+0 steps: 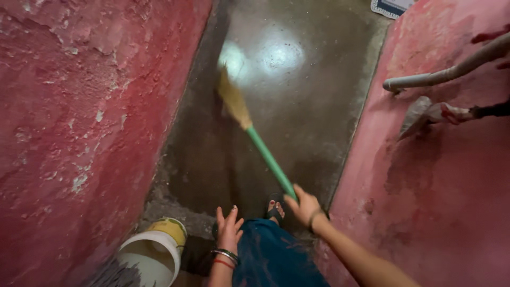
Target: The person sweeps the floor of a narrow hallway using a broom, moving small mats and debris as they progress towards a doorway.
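My right hand [304, 206] grips the lower end of a green broom handle [270, 159]. The handle runs up and to the left to a yellowish straw brush head [232, 100] that rests on the wet, dark concrete floor [297, 101]. My left hand [228, 229] hangs free with fingers spread, holding nothing, just left of my blue garment and right of a bucket. It wears bangles at the wrist. A foot in a dark sandal [274, 210] shows between the two hands.
Rough red walls [90, 117] close in on both sides of the narrow passage. A white and yellow bucket [154, 252] stands at the lower left. A grey pipe [446, 74] juts from the right wall. A patterned mat corner [390, 7] lies at the far end.
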